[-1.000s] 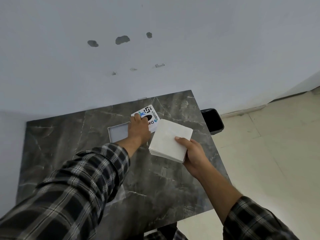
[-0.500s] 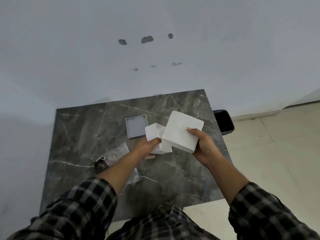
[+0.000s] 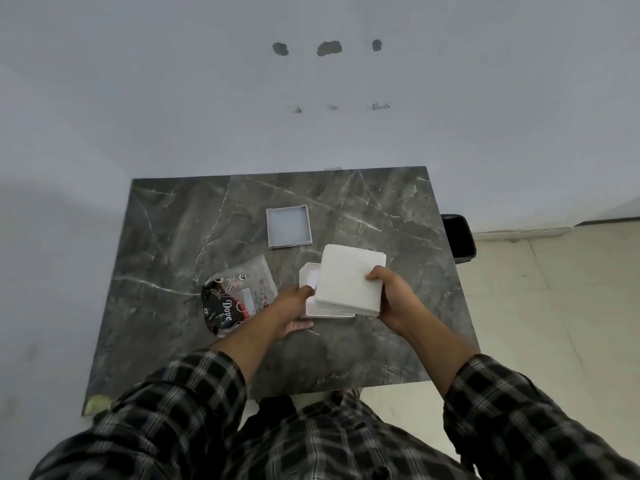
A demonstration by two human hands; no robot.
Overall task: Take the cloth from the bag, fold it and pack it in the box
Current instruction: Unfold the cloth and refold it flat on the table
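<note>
The folded white cloth (image 3: 349,284) sits in the right hand (image 3: 394,299), thumb on top and fingers curled underneath, hovering partly over the white box (image 3: 309,277). The left hand (image 3: 294,306) grips that box at its near-left edge, low over the dark marble table (image 3: 173,237). Just left lies the printed plastic bag (image 3: 235,296), and the grey lid (image 3: 288,226) rests a bit further back.

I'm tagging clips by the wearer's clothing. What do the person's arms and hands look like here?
Both arms wear a dark plaid shirt, black and grey with pale crossing lines. The sleeves are pushed up, so the forearms show bare. The left hand and right hand are bare too: no gloves, and no watch, ring or band visible.
</note>
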